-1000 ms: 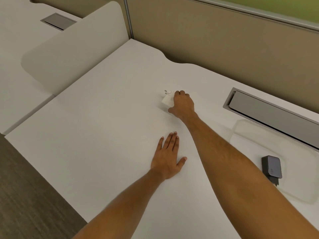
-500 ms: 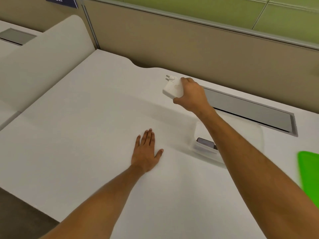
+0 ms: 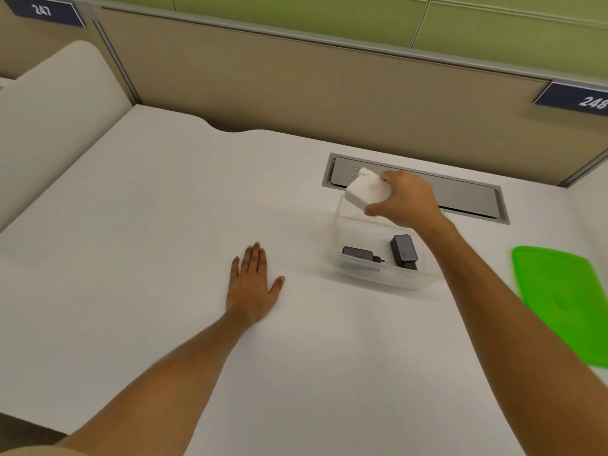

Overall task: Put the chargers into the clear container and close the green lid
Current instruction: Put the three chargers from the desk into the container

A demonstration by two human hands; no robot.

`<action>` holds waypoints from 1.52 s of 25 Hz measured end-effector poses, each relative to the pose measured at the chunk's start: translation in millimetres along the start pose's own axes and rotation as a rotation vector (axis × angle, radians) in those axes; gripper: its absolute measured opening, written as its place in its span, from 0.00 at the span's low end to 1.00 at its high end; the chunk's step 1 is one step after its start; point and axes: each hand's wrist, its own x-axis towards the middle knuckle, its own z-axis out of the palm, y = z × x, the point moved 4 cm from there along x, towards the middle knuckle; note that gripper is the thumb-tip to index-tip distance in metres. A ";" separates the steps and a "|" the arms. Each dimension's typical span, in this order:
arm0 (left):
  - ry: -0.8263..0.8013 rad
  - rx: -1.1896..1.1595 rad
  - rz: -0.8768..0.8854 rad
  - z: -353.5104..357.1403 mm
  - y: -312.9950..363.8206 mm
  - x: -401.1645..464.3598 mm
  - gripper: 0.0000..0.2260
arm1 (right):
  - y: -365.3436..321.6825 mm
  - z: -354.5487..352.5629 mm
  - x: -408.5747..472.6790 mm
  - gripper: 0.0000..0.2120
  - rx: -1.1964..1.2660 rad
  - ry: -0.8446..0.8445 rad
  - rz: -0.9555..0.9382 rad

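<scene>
Carried from the far desk, the white charger now hangs gripped in the right hand over the clear container, two dark chargers below; green lid right, unfitted. Left hand rests flat, open.

White desk with a grey cable hatch, beige partition (number plates 247, 248)

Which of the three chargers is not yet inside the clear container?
The white charger, held in the right hand above the clear container. The two dark chargers already lie inside it.
</scene>
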 end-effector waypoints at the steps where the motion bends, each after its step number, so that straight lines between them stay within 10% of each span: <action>1: 0.004 0.000 0.002 0.0 -0.7 0.2 0.36 | 9.4 -0.5 -5.1 0.26 -0.009 -0.037 0.022; 17: 0.028 -0.021 0.003 0.7 -1.7 -0.3 0.35 | 56.0 86.5 -1.9 0.39 -0.149 -0.330 -0.034; 38: 0.046 -0.023 0.010 0.2 0.0 -1.0 0.35 | 72.3 62.1 -2.5 0.24 -0.072 -0.056 -0.036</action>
